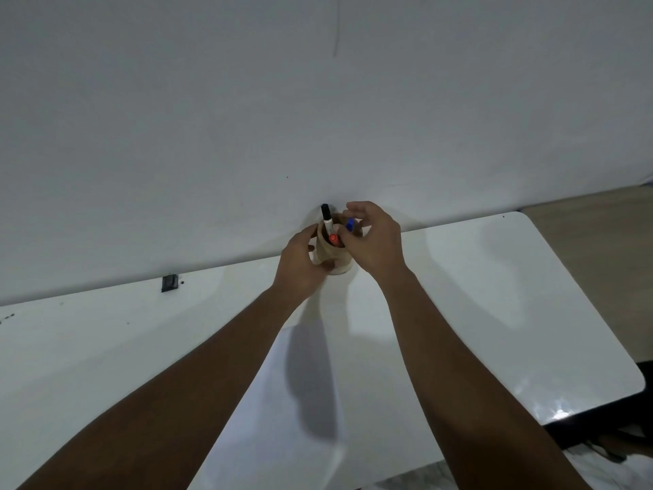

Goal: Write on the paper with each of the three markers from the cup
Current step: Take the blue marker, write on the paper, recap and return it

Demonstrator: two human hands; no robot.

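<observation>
White wall fills the upper half of the head view, and below it runs your glossy white table (pixel 494 295), its far edge against that wall.

At about twelve o'clock from you, at that far edge, stands the small tan cylindrical cup (pixel 327 254). Three markers stand in it: the black-capped marker with a white barrel (pixel 326 221) leans toward eleven o'clock and rises highest, the blue-capped marker (pixel 350 225) sits at two o'clock of the rim, and the red-capped marker (pixel 333 239) lies lowest, at about five o'clock.

Your left hand (pixel 300 263) is wrapped around the cup's left side, fingers curled against its wall. Your right hand (pixel 374 238) arches over the rim with thumb and fingers drawn together toward the blue and red caps; whether it already pinches one, you cannot tell from here.

Between your forearms, at six o'clock of the cup, lies the white sheet of paper (pixel 268 419), flat and partly in shadow.

Expect the markers to be light, stiff and smooth, so they could slip from a loose grip. Take one by the cap or just under it and draw it straight up. The cup looks light enough to tip, so your left-hand brace matters. The paper is thin and will likely slide on that slick table; pin it down when you write.
</observation>
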